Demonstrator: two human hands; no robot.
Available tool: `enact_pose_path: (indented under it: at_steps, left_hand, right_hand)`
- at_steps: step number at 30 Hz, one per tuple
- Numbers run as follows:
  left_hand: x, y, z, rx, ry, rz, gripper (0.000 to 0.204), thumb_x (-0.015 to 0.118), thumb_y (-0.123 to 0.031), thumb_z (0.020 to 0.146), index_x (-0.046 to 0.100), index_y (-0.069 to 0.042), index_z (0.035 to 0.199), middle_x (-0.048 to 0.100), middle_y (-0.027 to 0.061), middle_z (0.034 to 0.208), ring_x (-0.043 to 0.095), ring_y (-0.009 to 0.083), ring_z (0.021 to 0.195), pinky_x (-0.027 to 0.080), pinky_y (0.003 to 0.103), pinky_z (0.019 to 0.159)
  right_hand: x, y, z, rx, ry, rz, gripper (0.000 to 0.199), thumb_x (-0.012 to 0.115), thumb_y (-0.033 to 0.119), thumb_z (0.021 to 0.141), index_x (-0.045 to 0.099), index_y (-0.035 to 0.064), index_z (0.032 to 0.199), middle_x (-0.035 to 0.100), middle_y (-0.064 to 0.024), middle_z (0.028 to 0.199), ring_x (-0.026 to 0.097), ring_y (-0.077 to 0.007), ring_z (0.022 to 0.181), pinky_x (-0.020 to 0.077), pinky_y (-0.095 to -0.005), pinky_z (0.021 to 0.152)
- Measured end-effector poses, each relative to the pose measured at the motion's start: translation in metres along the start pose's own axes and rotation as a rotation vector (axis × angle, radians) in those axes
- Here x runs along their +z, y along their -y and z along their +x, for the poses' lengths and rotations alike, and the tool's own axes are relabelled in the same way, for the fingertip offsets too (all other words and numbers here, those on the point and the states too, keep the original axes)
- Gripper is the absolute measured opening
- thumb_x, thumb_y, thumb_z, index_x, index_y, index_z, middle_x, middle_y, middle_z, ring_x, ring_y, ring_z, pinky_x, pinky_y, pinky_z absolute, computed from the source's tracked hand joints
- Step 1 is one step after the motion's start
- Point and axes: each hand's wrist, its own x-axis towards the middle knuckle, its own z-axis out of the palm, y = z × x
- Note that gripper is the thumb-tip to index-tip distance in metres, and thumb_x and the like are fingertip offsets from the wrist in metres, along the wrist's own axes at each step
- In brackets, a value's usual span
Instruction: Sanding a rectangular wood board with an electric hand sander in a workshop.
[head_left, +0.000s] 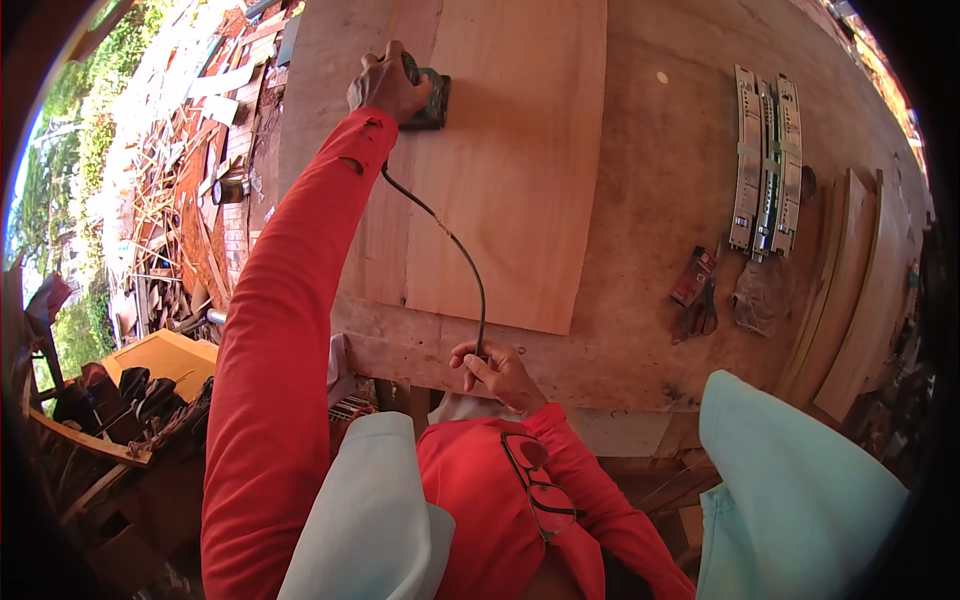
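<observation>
My left hand (388,84) reaches far out, closed round a dark green power sander (432,100) with a flat square base. The sander sits on a pale reddish wood panel (510,190) that lies on the large workbench (660,130). From beneath my left wrist a black cord (462,250), with a worn-looking light patch, curves across the panel toward me. Near the bench's front edge, my right hand (502,375) pinches that cord between thumb and fingers. The sander's grip is mostly hidden by my left hand.
Metal drawer slides (768,165) lie bundled at the right, above scissors (703,318), a small red package (692,277) and a clear plastic bag (762,298). Long wooden boards (850,290) line the right edge. Wood scraps (165,230) litter the ground at left. Glasses (545,490) hang on my red shirt.
</observation>
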Motion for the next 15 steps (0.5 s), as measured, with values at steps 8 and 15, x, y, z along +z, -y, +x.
enact_pose_path:
  at_steps: [8, 15]
  left_hand:
    - [0.000, 0.020, 0.069, -0.024, -0.055, 0.059, 0.062, 0.070, -0.047, 0.081, 0.052, -0.017, 0.133, 0.060, 0.0283, 0.120, 0.068, 0.0493, 0.102, 0.055, 0.056, 0.086]
    - [0.001, 0.011, 0.040, 0.123, 0.006, 0.006, 0.064, 0.071, -0.047, 0.080, 0.051, -0.017, 0.133, 0.060, 0.0285, 0.120, 0.068, 0.0516, 0.097, 0.057, 0.059, 0.081]
  right_hand:
    - [-0.018, 0.021, 0.033, -0.072, -0.135, 0.000, 0.022, 0.056, 0.014, 0.104, 0.061, -0.0004, 0.120, 0.069, -0.0058, 0.096, 0.051, -0.0040, 0.055, 0.0431, -0.0219, 0.050]
    - [-0.048, 0.046, 0.061, -0.022, -0.321, 0.026, 0.023, 0.057, 0.022, 0.106, 0.061, -0.0005, 0.112, 0.072, -0.0154, 0.085, 0.045, -0.0053, 0.042, 0.0383, -0.0222, 0.041]
